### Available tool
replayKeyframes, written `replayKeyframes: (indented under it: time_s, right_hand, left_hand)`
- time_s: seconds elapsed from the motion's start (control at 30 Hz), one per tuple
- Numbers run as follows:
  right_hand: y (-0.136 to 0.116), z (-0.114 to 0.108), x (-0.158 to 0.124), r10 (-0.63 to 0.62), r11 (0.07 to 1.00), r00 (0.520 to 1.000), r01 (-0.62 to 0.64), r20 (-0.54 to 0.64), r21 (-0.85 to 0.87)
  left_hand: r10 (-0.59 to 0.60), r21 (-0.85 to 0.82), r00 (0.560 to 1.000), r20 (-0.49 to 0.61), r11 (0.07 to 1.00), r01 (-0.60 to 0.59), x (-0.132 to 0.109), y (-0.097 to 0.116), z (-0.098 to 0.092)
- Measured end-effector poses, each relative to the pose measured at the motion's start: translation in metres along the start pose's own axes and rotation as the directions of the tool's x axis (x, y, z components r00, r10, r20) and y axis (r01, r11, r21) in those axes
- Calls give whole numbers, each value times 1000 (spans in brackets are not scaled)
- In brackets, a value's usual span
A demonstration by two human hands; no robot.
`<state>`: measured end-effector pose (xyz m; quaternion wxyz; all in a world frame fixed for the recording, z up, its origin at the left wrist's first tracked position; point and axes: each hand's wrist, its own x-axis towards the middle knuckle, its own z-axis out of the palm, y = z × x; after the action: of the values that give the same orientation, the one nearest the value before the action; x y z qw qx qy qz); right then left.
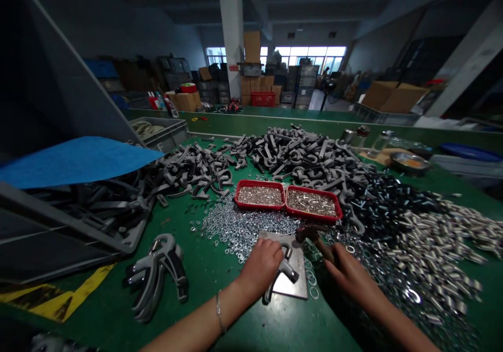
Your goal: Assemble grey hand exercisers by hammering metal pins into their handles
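Left hand [261, 265] closed around grey handle [280, 277], pressed on metal plate [299, 285], near centre. Right hand [349, 276] clasps hammer [310, 232] just beyond. Risk: fingers beside strike point; loose washers [239, 229] could let plate slide

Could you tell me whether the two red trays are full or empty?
Full: both red trays hold small metal parts almost to their rims.

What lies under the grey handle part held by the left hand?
A flat metal plate on the green table lies under the grey handle part. The left hand hides its upper end and the plate there.
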<state>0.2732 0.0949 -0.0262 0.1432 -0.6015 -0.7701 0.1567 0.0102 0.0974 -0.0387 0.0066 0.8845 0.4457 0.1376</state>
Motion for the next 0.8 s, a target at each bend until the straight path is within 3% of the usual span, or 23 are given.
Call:
replayKeyframes:
  time_s: [0.07, 0.13, 0.3, 0.4, 0.53, 0.6, 0.7, 0.77, 0.8]
  right_hand:
    - [-13, -7, 0, -12, 975, 999, 4, 35, 223]
    - [-26, -12, -1, -20, 956, 998, -1, 67, 292]
    - [-41, -18, 1, 6, 979, 978, -49, 210, 198]
    - [-52, -19, 0, -63, 964, 985, 18, 162, 265]
    - [-65, -10, 1, -52, 988, 976, 19, 212, 156]
    - [-60, -6, 2, -57, 965, 960, -18, 275, 262]
    - [-35, -7, -3, 92, 815, 917, -294, 389, 500]
    - [-11, -12, -8, 228, 769, 873, -433, 430, 471]
    - [1, -16, -9, 269, 808, 878, -429, 397, 403]
  left_hand:
    - [-2, 1, 1000, 29, 1000, 2, -6, 4, -7]
    - [-61, -27, 997, 40, 998, 62, -13, 10, -14]
    - [-224, -145, 974, 28, 963, 226, -25, 22, -11]
    - [-347, -223, 937, -26, 916, 333, -28, 23, 2]
    - [-429, -255, 902, -52, 879, 403, -29, 24, 13]
    - [-437, -273, 898, -49, 871, 409, -28, 22, 12]
    - [-431, -345, 902, -20, 850, 398, -22, 18, 3]
    - [-459, -486, 888, 42, 767, 419, -16, 13, -5]
    - [-475, -585, 874, 101, 682, 439, -12, 9, -10]
